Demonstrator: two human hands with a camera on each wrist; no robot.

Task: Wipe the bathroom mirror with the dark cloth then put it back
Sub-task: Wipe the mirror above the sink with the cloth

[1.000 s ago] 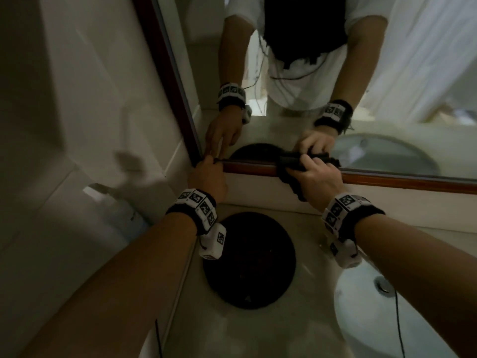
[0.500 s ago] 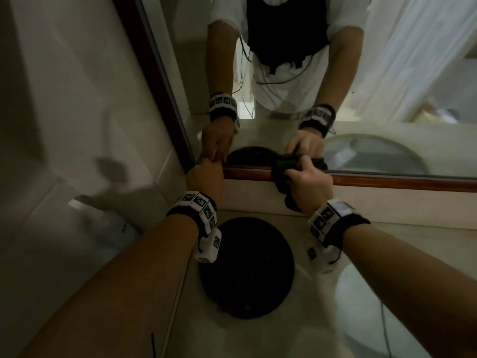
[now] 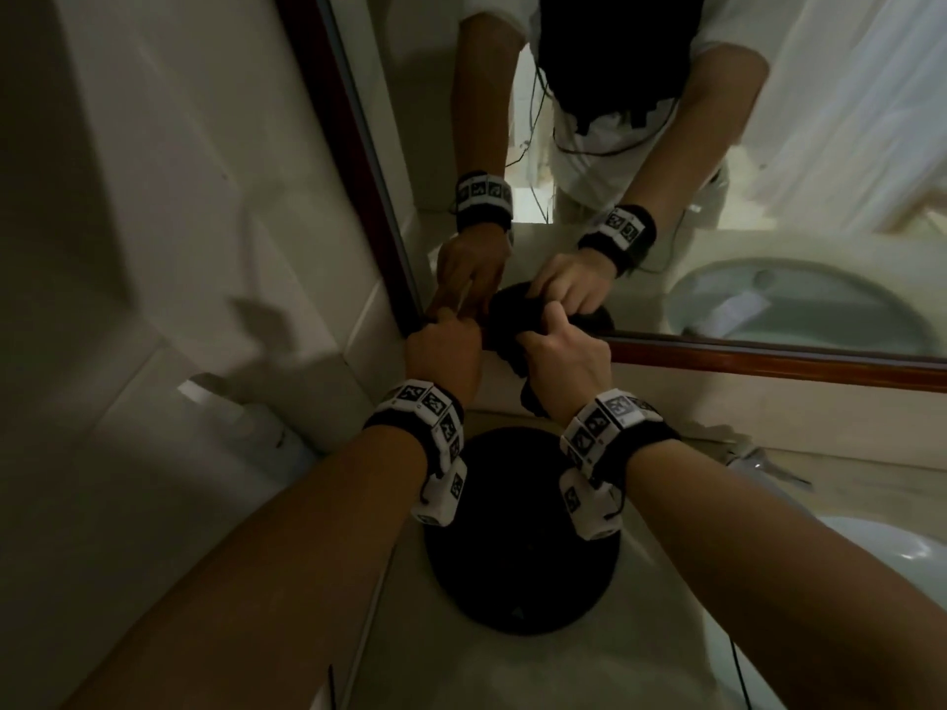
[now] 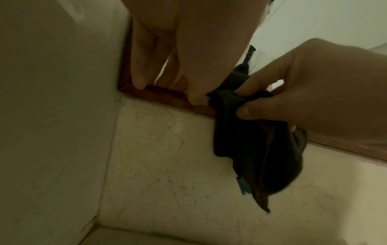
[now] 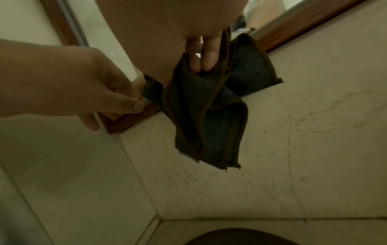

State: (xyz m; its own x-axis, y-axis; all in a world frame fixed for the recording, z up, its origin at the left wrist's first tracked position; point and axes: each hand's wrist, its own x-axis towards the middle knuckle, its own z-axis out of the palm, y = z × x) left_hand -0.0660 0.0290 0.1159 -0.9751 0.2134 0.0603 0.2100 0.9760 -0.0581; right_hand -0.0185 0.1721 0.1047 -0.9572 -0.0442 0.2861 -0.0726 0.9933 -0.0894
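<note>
The dark cloth (image 3: 505, 333) is bunched in my right hand (image 3: 558, 345), which grips it against the mirror's (image 3: 666, 197) bottom wooden frame (image 3: 768, 358) near the lower-left corner. In the right wrist view the cloth (image 5: 209, 124) hangs in folds over the tile below the frame, with my fingers (image 5: 201, 59) curled into it. My left hand (image 3: 443, 320) rests its fingertips on the frame corner. In the left wrist view its thumb tip (image 4: 196, 101) touches the cloth's (image 4: 251, 149) edge, right beside the right hand (image 4: 314, 91).
A round black mat (image 3: 517, 550) lies on the counter below my wrists. A white sink basin (image 3: 897, 581) sits at the right with a metal fitting (image 3: 758, 458) behind it. The tiled side wall (image 3: 179, 248) closes in on the left.
My right hand has slid the cloth left along the bottom frame until it meets the left hand. The left hand has stayed at the corner.
</note>
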